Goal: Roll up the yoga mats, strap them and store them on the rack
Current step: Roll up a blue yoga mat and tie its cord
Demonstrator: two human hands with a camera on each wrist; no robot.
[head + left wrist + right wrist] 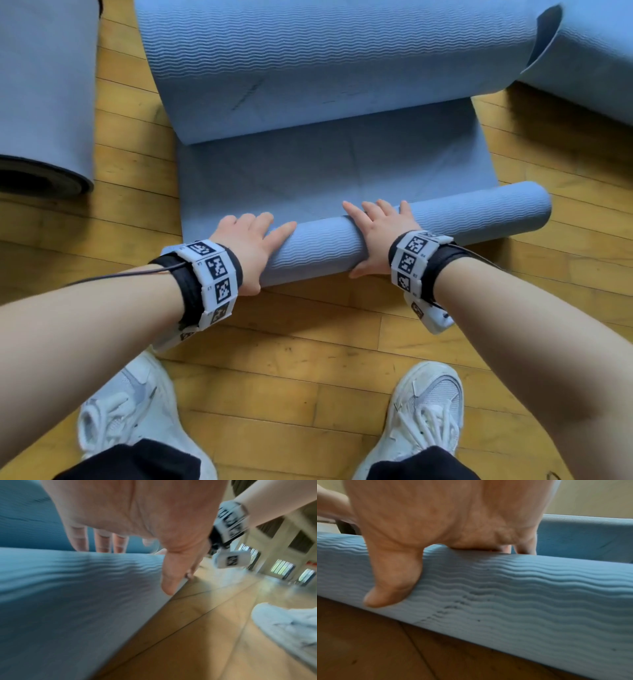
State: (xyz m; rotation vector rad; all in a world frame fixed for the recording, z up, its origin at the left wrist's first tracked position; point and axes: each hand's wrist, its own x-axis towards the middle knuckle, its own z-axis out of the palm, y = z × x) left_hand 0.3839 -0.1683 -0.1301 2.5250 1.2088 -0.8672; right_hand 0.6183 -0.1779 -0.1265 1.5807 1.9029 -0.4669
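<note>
A blue yoga mat with a wavy ribbed surface lies on the wooden floor, its near end wound into a roll (445, 219) across the middle of the head view. The flat stretch (325, 164) runs away from me and rises into a big fold (325, 61). My left hand (255, 236) presses flat on the roll's left part, fingers straight. My right hand (380, 222) lies over the roll's middle, fingers spread forward, thumb down its near side. The left wrist view shows the left hand (137, 520) above the roll (68, 601); in the right wrist view the right hand (436, 520) presses the roll (522, 588).
Another blue mat (44, 102), partly rolled with a dark open end, lies at the left. A third blue mat (589, 51) curls at the top right. My white sneakers (137, 404) (424, 414) stand on the floor behind the roll.
</note>
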